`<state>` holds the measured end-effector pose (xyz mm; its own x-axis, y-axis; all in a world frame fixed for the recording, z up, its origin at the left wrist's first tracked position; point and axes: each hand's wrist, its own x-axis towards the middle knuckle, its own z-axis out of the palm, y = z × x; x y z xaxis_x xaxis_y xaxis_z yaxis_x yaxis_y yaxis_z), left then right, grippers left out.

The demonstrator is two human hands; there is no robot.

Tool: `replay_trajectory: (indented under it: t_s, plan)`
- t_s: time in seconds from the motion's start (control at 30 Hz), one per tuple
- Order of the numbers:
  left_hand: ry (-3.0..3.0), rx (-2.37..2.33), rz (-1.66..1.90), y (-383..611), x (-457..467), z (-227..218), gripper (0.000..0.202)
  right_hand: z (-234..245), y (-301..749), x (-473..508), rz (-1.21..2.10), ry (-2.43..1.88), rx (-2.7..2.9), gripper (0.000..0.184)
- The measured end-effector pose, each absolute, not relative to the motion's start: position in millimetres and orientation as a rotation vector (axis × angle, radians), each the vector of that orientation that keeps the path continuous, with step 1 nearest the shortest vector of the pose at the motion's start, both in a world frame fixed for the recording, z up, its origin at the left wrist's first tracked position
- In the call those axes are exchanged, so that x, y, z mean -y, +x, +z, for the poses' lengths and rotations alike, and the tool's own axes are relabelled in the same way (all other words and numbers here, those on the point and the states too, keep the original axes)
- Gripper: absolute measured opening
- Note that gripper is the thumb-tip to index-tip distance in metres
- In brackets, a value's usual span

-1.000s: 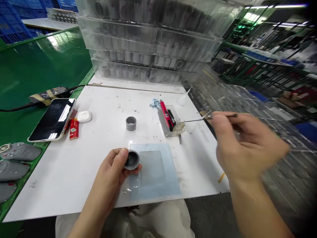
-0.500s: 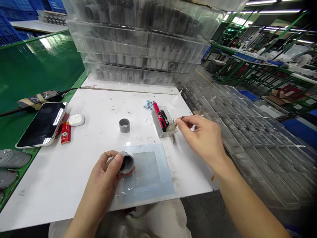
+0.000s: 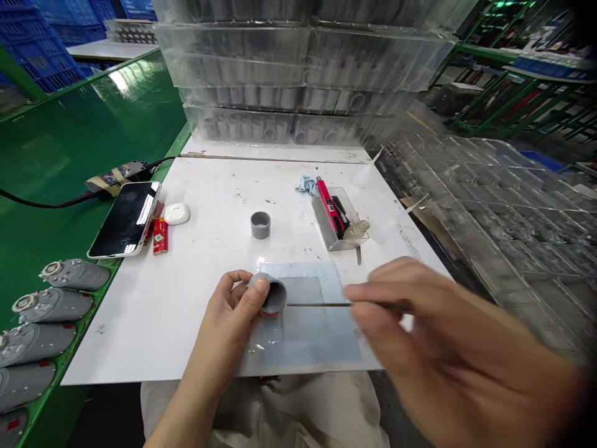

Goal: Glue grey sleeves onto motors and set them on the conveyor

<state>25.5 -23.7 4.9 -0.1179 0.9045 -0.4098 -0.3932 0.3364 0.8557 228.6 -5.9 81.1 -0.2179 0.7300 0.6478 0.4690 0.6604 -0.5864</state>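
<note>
My left hand (image 3: 233,314) is closed round a short grey ring (image 3: 272,292), holding it on its side with the opening turned right, just above a clear plastic sheet (image 3: 312,326) on the white board (image 3: 205,261). My right hand (image 3: 420,330), blurred by motion, pinches a thin metal rod (image 3: 317,304) that lies level, its tip at the ring's opening. A second grey ring (image 3: 260,224) stands upright farther back on the board.
A small clear tray (image 3: 338,229) with a red pen and a glue blob sits at the right. A phone (image 3: 125,218), red lighter and white earbud case lie left. Grey motors (image 3: 51,305) line the green belt. Clear trays of parts are stacked behind and to the right.
My right hand has brought the thin rod from the small tray down and toward me, its tip now at the ring. My left hand has turned the ring's opening rightward.
</note>
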Motion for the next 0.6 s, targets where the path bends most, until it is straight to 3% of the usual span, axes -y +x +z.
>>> replay_trajectory:
  t_s: [0.4, 0.6]
  plan:
    - [0.56, -1.209, 1.188, 23.4, 23.3, 2.3, 0.051, 48.2, 191.2, -18.6, 0.55, -0.836, 1.933, 0.011]
    - [0.562, -1.206, 1.203, 25.2, 22.6, 1.7, 0.053, 50.3, 192.3, -21.7, 0.333, -0.875, 2.014, 0.016]
